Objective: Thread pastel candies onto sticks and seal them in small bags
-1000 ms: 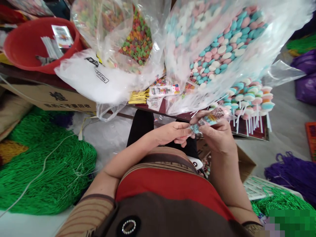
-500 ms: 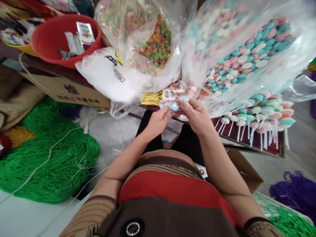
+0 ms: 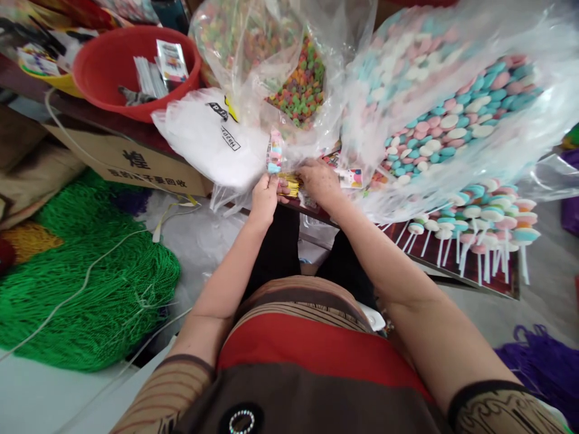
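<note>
My left hand point(image 3: 266, 198) is closed, its thumb and fingers pinching the lower end of a small clear packet of coloured candies point(image 3: 274, 152). The packet stands upright above the fingertips. Just beside it lies a bundle of gold twist ties point(image 3: 289, 185) at the table's front edge. My right hand point(image 3: 320, 182) bends over the right end of this bundle with its fingertips pressed together on the ties. Whether a single tie is lifted is hidden by the fingers. Right of that hand lies a small printed card point(image 3: 350, 178).
Behind my hands are a white bag point(image 3: 212, 141), a bag of ring-shaped candies point(image 3: 301, 84) and a bag of pastel candies point(image 3: 447, 120). Candy lollipops point(image 3: 479, 211) lie at the right edge. A red basin point(image 3: 97, 72) stands left; green netting point(image 3: 90, 289) lies below.
The packet has come up in my left hand, which moved left. My right hand has moved left from the candies onto the gold ties. The view has shifted slightly.
</note>
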### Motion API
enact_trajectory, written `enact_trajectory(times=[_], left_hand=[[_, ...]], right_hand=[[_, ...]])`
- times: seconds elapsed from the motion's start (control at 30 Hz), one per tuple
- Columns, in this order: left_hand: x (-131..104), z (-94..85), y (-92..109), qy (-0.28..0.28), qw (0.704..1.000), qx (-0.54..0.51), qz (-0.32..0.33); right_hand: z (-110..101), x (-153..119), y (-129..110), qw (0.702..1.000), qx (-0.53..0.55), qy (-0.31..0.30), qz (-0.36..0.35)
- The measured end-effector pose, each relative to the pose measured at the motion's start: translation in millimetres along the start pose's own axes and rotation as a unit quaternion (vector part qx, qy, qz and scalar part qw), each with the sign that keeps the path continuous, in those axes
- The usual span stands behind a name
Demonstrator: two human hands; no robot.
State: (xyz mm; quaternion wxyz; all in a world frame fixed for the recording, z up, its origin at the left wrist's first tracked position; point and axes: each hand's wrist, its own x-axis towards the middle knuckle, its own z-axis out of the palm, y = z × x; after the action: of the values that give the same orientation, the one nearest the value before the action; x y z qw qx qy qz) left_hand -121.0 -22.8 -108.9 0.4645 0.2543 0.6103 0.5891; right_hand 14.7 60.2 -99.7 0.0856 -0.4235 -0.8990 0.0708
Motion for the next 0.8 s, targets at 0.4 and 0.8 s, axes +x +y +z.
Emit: enact_trajectory(times=[0.4, 0.8], left_hand=[[-1.0, 2.6, 7.1, 0.007, 1.0, 0.023, -0.013], [0.8, 1.7, 2.5, -0.001, 0.998, 0.055, 0.004]], right_hand=[[-16.1, -6.7, 21.6, 0.997, -0.047, -0.048, -0.03], [-13.4, -16.9, -5.0, 0.999, 0.009, -0.028, 0.019]])
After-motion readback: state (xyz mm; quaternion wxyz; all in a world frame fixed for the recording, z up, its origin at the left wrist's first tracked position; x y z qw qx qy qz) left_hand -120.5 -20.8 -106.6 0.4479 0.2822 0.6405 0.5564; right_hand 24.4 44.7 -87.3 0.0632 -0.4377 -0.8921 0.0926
